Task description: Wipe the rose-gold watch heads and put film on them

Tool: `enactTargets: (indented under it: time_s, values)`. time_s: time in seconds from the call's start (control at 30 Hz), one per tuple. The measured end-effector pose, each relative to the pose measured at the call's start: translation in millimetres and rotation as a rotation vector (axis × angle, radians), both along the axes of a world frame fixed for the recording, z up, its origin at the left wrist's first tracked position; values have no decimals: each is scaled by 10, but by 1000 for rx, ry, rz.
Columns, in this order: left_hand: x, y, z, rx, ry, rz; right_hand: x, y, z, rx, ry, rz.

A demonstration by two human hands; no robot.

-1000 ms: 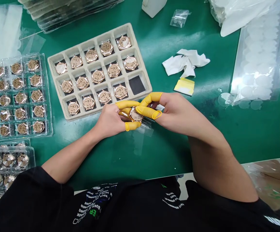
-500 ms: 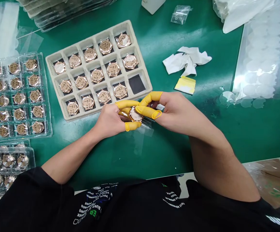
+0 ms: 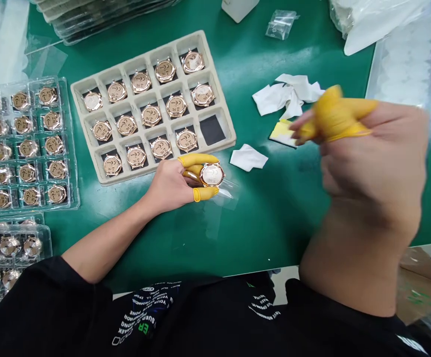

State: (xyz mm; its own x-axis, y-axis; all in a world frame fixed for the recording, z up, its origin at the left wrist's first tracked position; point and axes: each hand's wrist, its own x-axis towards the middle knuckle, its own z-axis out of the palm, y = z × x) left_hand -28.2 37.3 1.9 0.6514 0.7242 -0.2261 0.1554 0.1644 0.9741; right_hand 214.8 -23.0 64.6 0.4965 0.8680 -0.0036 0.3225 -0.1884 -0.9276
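Note:
My left hand [image 3: 180, 184], in yellow finger cots, pinches a rose-gold watch case [image 3: 212, 174] by its edges, the pale back facing up. Right of it, my right hand [image 3: 364, 144] is raised and blurred, its yellow-covered fingers drawn together; whether they hold anything I cannot make out. Below those fingers lie a yellow and white pad [image 3: 283, 135] and crumpled white wipes [image 3: 293, 95]. A single white wipe [image 3: 248, 157] rests between my hands. Just behind my left hand, a beige compartment tray [image 3: 215, 59] carries several watch cases, and one front-right compartment shows only its black lining.
Clear plastic trays [image 3: 72, 163] of watch cases stand on the left, with more stacked at the lower left [image 3: 48, 243]. Stacked trays [image 3: 100, 25] sit at the back. Sheets of round films [image 3: 397, 64] lie at the right, near a small plastic bag [image 3: 281, 25].
My right hand has left the watch case and swung up to the right. A white wipe now lies on the table between my hands. My left hand keeps its hold.

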Motion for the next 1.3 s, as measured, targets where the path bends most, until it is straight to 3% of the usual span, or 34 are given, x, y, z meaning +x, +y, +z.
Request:
enactTargets:
  time_s: [0.1,0.23,0.37,0.47,0.53,0.67,0.8,0.97,1.17,1.3]
  values:
    - [0,-12,-1,-6,-7,11,237,-44,-81,-28,-119,-126]
    - [8,-14,-18,-5,-13,22,425,-18,-271,-339,-442,-34]
    - [19,-5,-16,-14,-39,27,542,28,-404,-463,-599,-33]
    - [20,-9,-9,-24,-38,23,596,-7,-370,-413,-569,1]
    - [18,-18,-15,-24,-43,39,503,-61,-291,-333,-422,26]
    - [23,-40,-57,-9,-51,107,-87,-187,-183,-110,28,138]
    - [34,-49,-85,60,-61,154,-618,-266,-305,30,-250,313]
    - [14,-61,-64,107,-17,145,-703,-252,-494,73,-396,344]
    - [5,-86,-79,48,-23,128,-787,-306,-547,95,-515,232]
    - [10,-80,-100,99,-40,119,-794,-379,-612,44,-566,157]
